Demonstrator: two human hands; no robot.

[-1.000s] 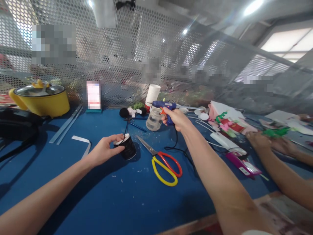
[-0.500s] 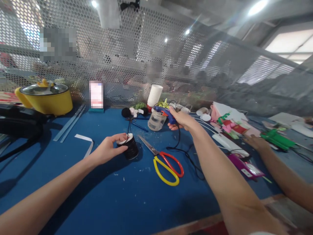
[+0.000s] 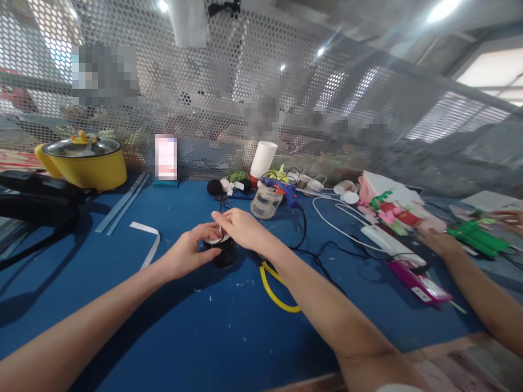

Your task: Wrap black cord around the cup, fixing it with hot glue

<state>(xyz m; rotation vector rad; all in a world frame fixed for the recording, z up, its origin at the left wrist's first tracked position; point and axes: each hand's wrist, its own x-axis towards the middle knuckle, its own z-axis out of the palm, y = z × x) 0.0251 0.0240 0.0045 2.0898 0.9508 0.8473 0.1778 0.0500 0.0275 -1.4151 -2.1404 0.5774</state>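
Observation:
My left hand (image 3: 188, 255) holds a small black roll with a white top (image 3: 225, 258), thumb against its side and fingers on its top. A thin black stem (image 3: 222, 204) rises from the roll. Reaching in from the right, my right hand (image 3: 242, 230) has its fingers drawn together over the roll's top by the stem; what they pinch is hidden. Behind it, a blue glue gun (image 3: 288, 191) rests on a clear plastic jar (image 3: 265, 202). Large scissors with a yellow handle (image 3: 272, 291) lie partly under my right forearm.
A yellow pot (image 3: 92, 166), metal strips (image 3: 125, 204) and white ribbon (image 3: 152, 239) lie left. At the back stand a phone (image 3: 166, 158) and stacked paper cups (image 3: 265, 158). Cables, a purple power strip (image 3: 420, 284) and another person's hand (image 3: 439, 242) are right.
My right hand has let go of the glue gun, now resting on the jar, and has come left and nearer to the black roll. My left hand stays on the roll.

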